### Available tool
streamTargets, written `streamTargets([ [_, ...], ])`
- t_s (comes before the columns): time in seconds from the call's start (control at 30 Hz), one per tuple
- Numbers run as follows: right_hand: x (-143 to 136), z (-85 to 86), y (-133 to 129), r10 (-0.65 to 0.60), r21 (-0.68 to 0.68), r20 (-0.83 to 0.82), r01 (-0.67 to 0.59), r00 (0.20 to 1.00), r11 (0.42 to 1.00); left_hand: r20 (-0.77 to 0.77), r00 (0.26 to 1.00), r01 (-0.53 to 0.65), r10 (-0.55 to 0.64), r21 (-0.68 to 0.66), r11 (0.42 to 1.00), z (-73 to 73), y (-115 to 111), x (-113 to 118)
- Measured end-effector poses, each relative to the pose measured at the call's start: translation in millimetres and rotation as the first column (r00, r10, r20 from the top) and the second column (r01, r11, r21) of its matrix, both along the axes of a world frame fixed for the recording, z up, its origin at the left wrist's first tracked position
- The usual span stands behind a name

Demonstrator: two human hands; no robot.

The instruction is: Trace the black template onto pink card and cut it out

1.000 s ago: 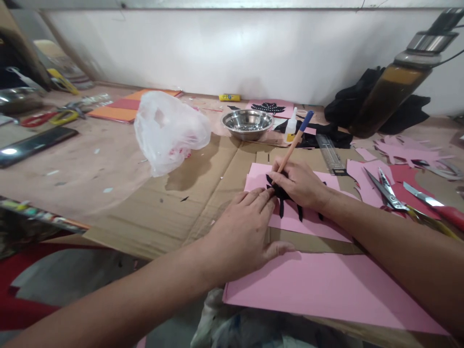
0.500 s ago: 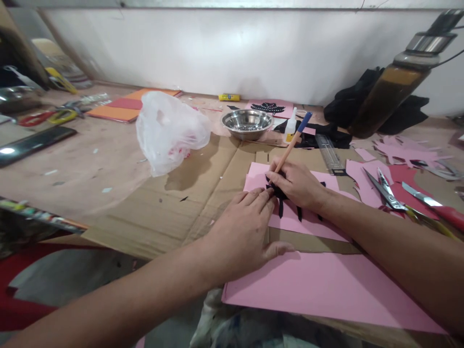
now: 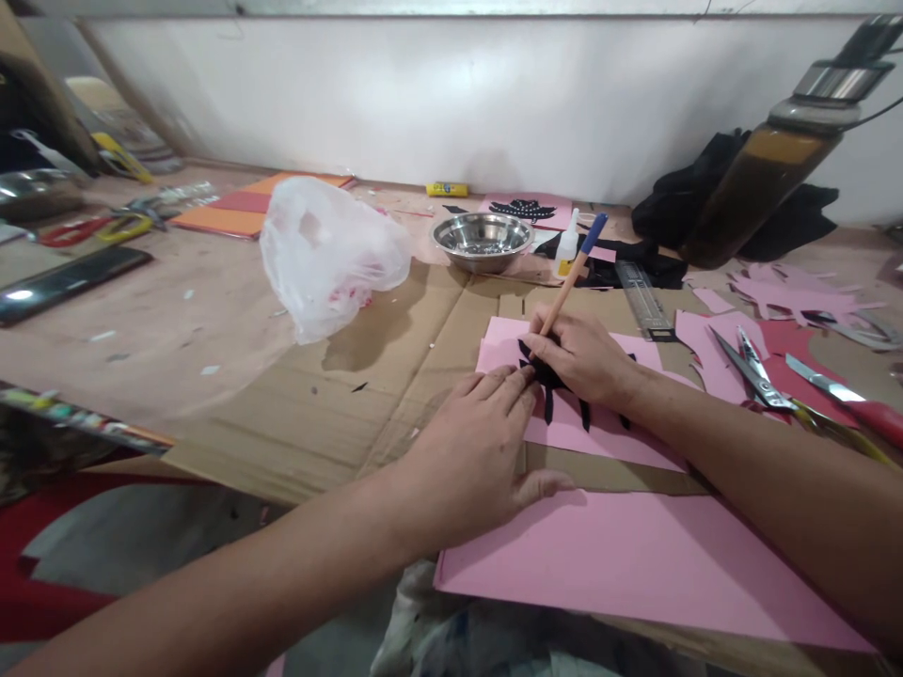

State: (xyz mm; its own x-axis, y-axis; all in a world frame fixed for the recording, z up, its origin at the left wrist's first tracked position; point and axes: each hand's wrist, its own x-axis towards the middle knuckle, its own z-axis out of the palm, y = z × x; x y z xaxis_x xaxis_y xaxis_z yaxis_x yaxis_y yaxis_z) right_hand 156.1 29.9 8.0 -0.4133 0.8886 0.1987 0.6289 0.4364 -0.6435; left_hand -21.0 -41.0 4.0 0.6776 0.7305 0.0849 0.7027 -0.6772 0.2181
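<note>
My right hand (image 3: 582,357) is closed round a wooden pencil (image 3: 565,291) with a blue end, its tip hidden by the fingers. Beneath that hand lies a black cut-out shape (image 3: 548,406) with pointed strips, on a pink sheet (image 3: 508,340). My left hand (image 3: 483,437) rests flat, fingertips touching the black shape's left edge and thumb stretched out to the right. Nearer the table's front edge is a larger pink sheet (image 3: 635,564). Both sheets lie on flattened cardboard (image 3: 296,437).
Open scissors (image 3: 758,371) and a red-handled knife (image 3: 832,385) lie at right. A clear ruler (image 3: 641,299), a steel bowl (image 3: 482,242), a small glue bottle (image 3: 566,246) and a plastic bag (image 3: 328,259) stand or lie behind the hands. A large bottle (image 3: 776,160) leans at back right.
Almost nothing has changed. The pencil and right hand have shifted very slightly; the left hand stays in place on the sheet.
</note>
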Motion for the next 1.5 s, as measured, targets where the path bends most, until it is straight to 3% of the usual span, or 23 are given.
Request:
streamTargets([
  [0.87, -2.8, -1.1, -1.2, -0.032, 0.006, -0.018, 0.032, 0.999, 0.999, -0.011, 1.0, 0.002, -0.002, 0.014, 1.0, -1.2, -0.5, 0.5],
  [1.27, -3.0, -0.8, -1.4, -0.018, 0.007, -0.015, 0.018, 1.0, 1.0, 0.074, 0.997, -0.019, 0.019, 0.001, 1.0, 0.6, -2.5, -1.1],
  [1.5, -2.6, 0.3, -1.6, -0.011, -0.008, -0.026, 0.011, 1.0, 1.0, 0.007, 1.0, -0.008, 0.008, 0.023, 1.0, -1.8, -1.9, -0.1],
])
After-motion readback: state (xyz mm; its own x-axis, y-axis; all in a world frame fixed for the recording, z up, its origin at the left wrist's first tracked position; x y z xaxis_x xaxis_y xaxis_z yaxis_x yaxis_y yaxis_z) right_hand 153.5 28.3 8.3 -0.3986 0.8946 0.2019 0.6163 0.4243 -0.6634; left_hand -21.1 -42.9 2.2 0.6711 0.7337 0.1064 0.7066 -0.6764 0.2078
